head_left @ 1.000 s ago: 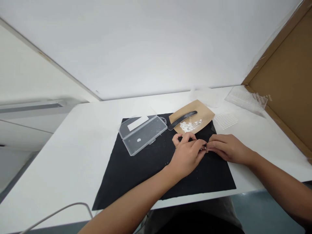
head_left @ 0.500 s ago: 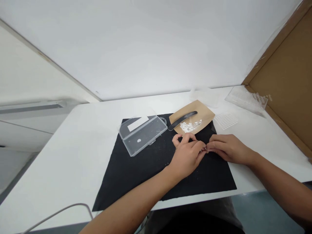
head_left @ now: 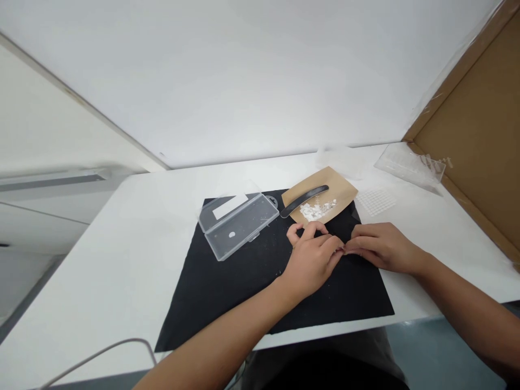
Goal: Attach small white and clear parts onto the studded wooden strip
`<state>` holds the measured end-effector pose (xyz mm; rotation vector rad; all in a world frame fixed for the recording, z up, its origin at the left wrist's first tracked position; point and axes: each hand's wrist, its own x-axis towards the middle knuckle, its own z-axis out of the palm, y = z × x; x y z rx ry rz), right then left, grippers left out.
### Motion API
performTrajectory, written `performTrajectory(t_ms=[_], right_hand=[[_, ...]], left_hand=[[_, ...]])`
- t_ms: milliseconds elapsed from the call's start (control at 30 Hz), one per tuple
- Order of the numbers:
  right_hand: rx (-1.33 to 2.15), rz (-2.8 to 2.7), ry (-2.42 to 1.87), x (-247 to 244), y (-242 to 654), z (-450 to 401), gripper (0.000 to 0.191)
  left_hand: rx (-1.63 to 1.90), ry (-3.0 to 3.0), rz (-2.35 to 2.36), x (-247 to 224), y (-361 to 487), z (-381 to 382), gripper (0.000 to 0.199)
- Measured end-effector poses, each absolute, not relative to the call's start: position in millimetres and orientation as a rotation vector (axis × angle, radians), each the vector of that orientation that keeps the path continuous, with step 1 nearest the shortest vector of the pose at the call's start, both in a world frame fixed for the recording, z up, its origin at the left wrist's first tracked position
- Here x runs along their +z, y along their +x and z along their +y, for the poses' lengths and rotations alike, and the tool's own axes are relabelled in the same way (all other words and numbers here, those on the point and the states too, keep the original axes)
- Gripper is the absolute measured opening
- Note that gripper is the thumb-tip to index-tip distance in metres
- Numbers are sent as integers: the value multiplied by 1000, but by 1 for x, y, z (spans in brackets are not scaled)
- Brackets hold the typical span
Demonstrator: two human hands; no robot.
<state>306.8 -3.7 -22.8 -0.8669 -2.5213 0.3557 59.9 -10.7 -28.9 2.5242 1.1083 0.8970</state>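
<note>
My left hand (head_left: pixel 311 260) is closed in a pinch over the black mat (head_left: pixel 227 292), its other fingers curled. Right beside it, my right hand (head_left: pixel 379 246) also pinches, and the fingertips of both hands meet. Whatever small piece lies between them is too little and too covered to name. Just beyond my left hand, a brown paper tray (head_left: pixel 339 187) carries a pile of small white pieces (head_left: pixel 317 210). A dark curved strip, like a nail file (head_left: pixel 304 201), rests across the tray's left side.
An open clear plastic case (head_left: pixel 244 230) with a white label lies on the mat's left part. Right of the tray sits a sheet of clear round dots (head_left: pixel 376 201). Further back is a clear plastic box (head_left: pixel 410 164) by the cardboard panel (head_left: pixel 475 119). A cable (head_left: pixel 122 342) loops at front left.
My right hand's fingers have shifted very slightly at the point where the two hands meet. Otherwise the hands and the things on the table stay in place.
</note>
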Motion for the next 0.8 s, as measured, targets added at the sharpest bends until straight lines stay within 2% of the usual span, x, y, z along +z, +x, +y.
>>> performTrajectory(t_ms=[367,567,800], right_hand=[[271,-2538,-851,-23,307,-5,22],[527,-2428,-862,-24,305,-4,5],[773,-2314,-957,-26,302,0,12]], left_hand=[[901,2572,1101,-29,59,-10,11],[943,2589,1090,-31,59,-10,10],[916,2604,1099,-26,54,-10,6]])
